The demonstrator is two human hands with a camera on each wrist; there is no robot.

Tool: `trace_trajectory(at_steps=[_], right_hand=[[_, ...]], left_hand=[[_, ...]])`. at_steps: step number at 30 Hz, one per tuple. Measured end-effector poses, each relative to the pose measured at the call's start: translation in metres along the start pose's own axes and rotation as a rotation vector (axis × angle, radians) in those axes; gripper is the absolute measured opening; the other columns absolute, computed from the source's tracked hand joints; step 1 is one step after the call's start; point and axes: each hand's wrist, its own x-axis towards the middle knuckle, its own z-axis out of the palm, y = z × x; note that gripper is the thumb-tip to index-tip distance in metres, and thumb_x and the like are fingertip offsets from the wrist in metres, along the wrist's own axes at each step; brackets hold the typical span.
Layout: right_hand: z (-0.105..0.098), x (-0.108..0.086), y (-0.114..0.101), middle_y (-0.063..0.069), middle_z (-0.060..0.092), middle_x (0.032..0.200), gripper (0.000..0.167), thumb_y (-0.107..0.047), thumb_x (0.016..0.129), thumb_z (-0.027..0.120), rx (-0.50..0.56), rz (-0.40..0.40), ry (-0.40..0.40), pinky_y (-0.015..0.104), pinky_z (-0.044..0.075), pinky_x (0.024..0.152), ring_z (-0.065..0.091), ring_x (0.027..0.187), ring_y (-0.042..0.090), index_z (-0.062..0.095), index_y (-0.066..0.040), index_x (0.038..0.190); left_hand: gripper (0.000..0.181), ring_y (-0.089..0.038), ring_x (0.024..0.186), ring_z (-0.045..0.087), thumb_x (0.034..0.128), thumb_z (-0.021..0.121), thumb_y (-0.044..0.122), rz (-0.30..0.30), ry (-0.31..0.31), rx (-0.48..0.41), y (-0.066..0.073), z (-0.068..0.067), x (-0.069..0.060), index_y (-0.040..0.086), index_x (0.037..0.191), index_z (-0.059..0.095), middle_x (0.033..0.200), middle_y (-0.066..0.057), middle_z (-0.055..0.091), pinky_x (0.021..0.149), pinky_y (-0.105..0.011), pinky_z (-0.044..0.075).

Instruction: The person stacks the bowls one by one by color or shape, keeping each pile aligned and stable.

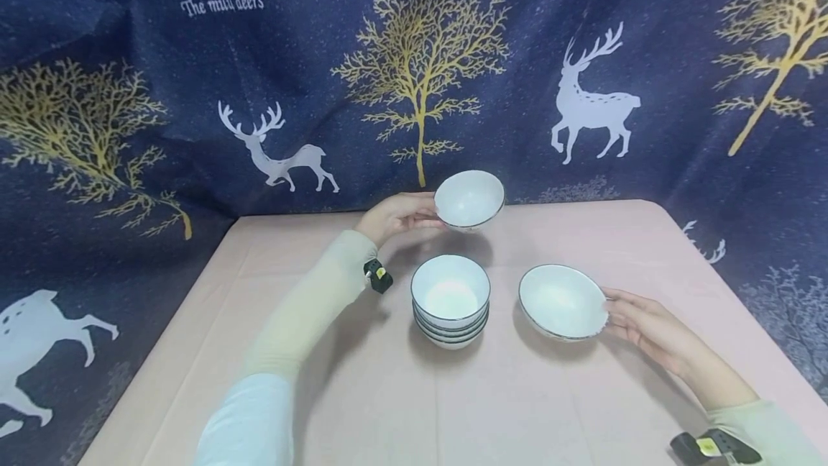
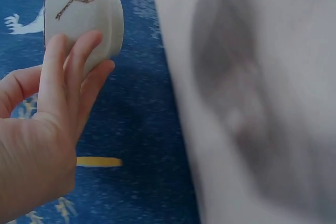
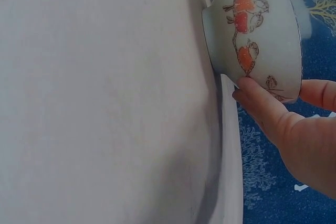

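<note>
My left hand [image 1: 402, 216] grips a white bowl [image 1: 470, 200] by its left side, holding it up over the far part of the table. In the left wrist view this bowl [image 2: 84, 19] shows a brown branch pattern, with fingers under its wall. My right hand [image 1: 653, 329] pinches the right edge of a second white bowl [image 1: 563, 300], which is lifted a little off the table. Painted orange and red birds cover the outside of that bowl [image 3: 257, 35] in the right wrist view. Between the hands stands a stack of several white dark-rimmed bowls [image 1: 451, 293].
A pale pink cloth covers the table [image 1: 362, 408]. Behind it hangs a dark blue curtain [image 1: 504, 113] printed with white deer and golden trees. A black wrist strap [image 1: 378, 276] sits on the left sleeve, another strap [image 1: 714, 446] on the right.
</note>
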Motion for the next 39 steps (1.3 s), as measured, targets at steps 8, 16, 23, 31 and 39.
trace_trajectory(at_steps=[8,16,23,31,39], right_hand=[[-0.003,0.000,0.000,-0.011,0.064,0.109,0.056,-0.006,0.100,0.045,0.032,-0.032,-0.024,0.027,0.056,0.088,0.066,0.100,0.009,0.016,0.024,0.139],[-0.002,0.000,-0.002,-0.013,0.061,0.109,0.065,-0.007,0.101,0.044,-0.005,-0.003,-0.017,0.026,0.055,0.089,0.065,0.099,0.006,0.003,0.025,0.140],[-0.004,0.001,-0.002,-0.016,0.060,0.107,0.067,-0.008,0.102,0.043,-0.014,0.013,-0.018,0.025,0.055,0.089,0.064,0.098,0.003,-0.001,0.024,0.140],[-0.007,0.002,-0.001,-0.016,0.062,0.110,0.064,-0.005,0.102,0.040,-0.002,-0.045,-0.067,0.025,0.055,0.088,0.064,0.101,0.005,-0.003,0.028,0.136],[-0.007,0.002,-0.003,-0.018,0.061,0.109,0.064,-0.009,0.103,0.039,-0.037,-0.003,-0.059,0.024,0.056,0.087,0.064,0.100,0.003,-0.001,0.026,0.138]], left_hand=[[0.054,-0.025,0.091,0.069,0.0886,0.060,-0.009,-0.036,0.065,0.030,0.024,0.018,-0.017,0.001,0.140,0.047,0.111,-0.020,0.066,0.091,-0.036,0.055],[0.046,-0.028,0.116,0.059,0.0949,0.053,-0.004,0.034,-0.106,0.169,0.027,0.045,-0.045,0.001,0.140,0.047,0.133,-0.017,0.056,0.103,-0.038,0.048],[0.052,-0.032,0.114,0.060,0.0912,0.057,-0.006,-0.024,-0.062,0.115,0.031,0.085,-0.055,0.004,0.141,0.047,0.129,-0.020,0.058,0.093,-0.035,0.055],[0.050,-0.032,0.111,0.062,0.0881,0.057,-0.009,-0.024,-0.067,0.004,0.020,0.128,-0.068,0.004,0.137,0.052,0.125,-0.012,0.062,0.089,-0.036,0.057],[0.058,-0.038,0.103,0.064,0.0802,0.053,-0.016,-0.063,0.023,-0.105,-0.001,0.168,-0.064,0.003,0.134,0.055,0.104,-0.017,0.066,0.076,-0.033,0.061]])
